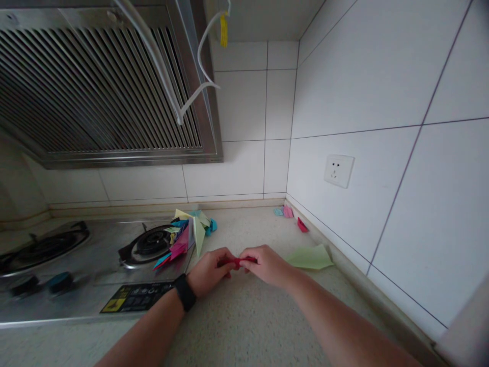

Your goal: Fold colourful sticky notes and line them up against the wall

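A small piece of folded red paper (237,263) is held between my two hands, just above the speckled countertop (244,316). My left hand (214,267) pinches its left end, thumb toward me. On the right end, the fingers of my right hand (263,260) are closed. Much of the paper is hidden by the fingers, so its full shape cannot be made out. Beside my right hand lies a pale green sheet of paper (311,257). Left of my left hand, a pile of folded coloured papers (183,242) rests partly on the stove.
A steel gas stove (95,285) with burners and knobs takes up the left. Above it hangs a range hood (107,92) with a dangling white cable (202,51). Small folded papers (287,211) and a red one (302,225) lie near the corner. The tiled wall carries a socket (339,171).
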`<state>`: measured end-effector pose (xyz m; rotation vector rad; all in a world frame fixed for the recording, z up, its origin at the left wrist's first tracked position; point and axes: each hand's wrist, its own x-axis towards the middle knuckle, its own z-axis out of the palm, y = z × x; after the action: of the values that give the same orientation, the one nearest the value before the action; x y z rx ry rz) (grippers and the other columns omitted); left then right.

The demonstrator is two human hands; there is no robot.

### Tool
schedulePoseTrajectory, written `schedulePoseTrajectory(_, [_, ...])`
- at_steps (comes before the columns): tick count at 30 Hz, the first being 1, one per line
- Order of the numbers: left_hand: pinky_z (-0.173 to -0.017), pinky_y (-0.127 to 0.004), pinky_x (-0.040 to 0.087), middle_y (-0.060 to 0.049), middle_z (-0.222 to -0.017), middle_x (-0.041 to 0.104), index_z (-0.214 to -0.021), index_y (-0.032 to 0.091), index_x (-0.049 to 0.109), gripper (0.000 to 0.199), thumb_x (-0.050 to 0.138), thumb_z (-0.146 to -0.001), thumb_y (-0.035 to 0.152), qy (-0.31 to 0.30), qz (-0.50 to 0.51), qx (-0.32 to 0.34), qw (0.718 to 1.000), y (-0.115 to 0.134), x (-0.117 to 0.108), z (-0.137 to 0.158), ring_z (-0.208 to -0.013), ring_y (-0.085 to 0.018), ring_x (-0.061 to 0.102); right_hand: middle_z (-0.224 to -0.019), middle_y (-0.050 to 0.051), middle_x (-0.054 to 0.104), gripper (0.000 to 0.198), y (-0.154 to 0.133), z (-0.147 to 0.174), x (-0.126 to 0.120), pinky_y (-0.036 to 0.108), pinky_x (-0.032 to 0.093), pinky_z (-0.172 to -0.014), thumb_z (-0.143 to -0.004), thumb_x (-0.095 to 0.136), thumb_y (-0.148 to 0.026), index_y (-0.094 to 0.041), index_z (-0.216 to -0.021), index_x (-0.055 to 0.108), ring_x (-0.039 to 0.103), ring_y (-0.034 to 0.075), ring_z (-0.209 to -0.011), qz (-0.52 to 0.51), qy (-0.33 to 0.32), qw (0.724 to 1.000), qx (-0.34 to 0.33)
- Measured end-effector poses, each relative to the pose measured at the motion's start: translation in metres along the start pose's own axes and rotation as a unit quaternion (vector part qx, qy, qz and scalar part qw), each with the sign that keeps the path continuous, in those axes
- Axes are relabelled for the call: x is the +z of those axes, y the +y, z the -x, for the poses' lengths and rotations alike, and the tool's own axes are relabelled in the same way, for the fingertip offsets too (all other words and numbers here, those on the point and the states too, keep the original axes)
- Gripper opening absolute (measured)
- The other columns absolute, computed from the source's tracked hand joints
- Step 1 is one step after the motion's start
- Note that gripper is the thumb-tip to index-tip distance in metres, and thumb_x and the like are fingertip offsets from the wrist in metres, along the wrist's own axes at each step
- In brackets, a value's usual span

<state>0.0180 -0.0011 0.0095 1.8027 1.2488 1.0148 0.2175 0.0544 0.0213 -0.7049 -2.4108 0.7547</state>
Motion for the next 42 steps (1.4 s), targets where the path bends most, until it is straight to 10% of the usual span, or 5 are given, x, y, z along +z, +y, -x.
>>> schedulePoseTrajectory(7, [-0.065, -0.025, 0.044, -0.003, -0.08, 0.069, -0.084, 0.019, 0.07, 0.016, 0.059, -0.08, 0.03, 0.022, -0.183, 0.044, 0.982, 0.004, -0.002, 0.001, -0.073, -0.016, 0.06, -0.081, 0.003, 0.067, 0.011, 0.004, 0.0, -0.001, 0.027, 0.04, -0.077, -0.086, 0.059, -0.025, -0.021, -0.088, 0.07, 0.057, 0.016, -0.084, 0.142, -0.001, 0.987, -0.069])
schedulePoseTrajectory(42, [-0.071, -0.026, 0.04, -0.002, -0.081, 0.067, -0.086, 0.021, 0.071, 0.021, 0.057, -0.082, 0.036, 0.002, -0.302, 0.036, 0.953, -0.003, -0.002, -0.003, -0.079, -0.017, 0.057, -0.088, 0.004, 0.068, 0.01, 0.009, -0.003, 0.005, 0.027, 0.039, -0.08, -0.086, 0.06, -0.024, -0.018, -0.091, 0.067, 0.055, 0.017, -0.088, 0.18, -0.04, 0.982, -0.051])
